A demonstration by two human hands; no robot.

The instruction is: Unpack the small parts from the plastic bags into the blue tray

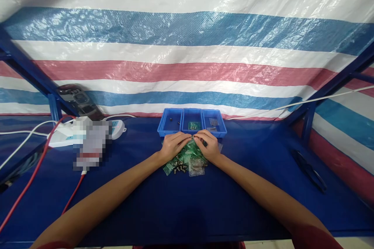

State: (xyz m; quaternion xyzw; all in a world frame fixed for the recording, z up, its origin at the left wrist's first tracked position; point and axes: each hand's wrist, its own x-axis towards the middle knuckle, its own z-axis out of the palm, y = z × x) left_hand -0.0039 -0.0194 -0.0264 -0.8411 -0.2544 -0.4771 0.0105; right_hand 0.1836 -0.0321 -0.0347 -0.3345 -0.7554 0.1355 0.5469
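My left hand (173,146) and my right hand (209,146) meet over a small heap, fingertips pinched together. Between them is a tiny dark piece that is too small to name. Below the fingers lie green plastic bags (187,153), and clear plastic bags (196,168) are at the heap's near right. Several small, dark, metallic cylinder-shaped parts (180,166) are loose at the near left. Just beyond my hands stands a blue three-part tray (171,132). A few small dark pieces sit in its left part, a green packet (193,125) in the middle, and clear packets (214,121) on the right.
On the left are a white power strip (58,137), a blurred-out object (92,144) with a red cable (74,194), and a dark device (78,100). A black tool (309,170), perhaps pliers, lies right. Blue frame bars (336,78) and a striped sheet (187,52) bound the blue table (140,210).
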